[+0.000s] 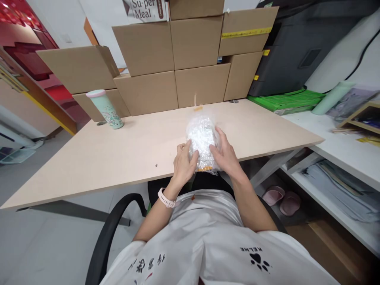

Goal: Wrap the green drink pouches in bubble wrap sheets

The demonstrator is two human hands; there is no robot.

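Between my two hands is a parcel in clear bubble wrap [204, 138], shiny with glare, near the front edge of the wooden desk [142, 142]. An orange strip of tape shows at its lower end, and what lies inside cannot be made out. My left hand [184, 161] grips its left side, with a pale pink band on the wrist. On the right side my right hand [225, 153] holds it, thumb on top and fingers along the edge. A small orange piece [198, 108] lies beyond the parcel's far end.
Stacked cardboard boxes [145, 93] line the back of the desk. A mint tumbler with a pink rim [106, 111] stands at the left. To the right are a green box [282, 102] and a white shelf [344, 146]. A black armrest [109, 233] is at my left.
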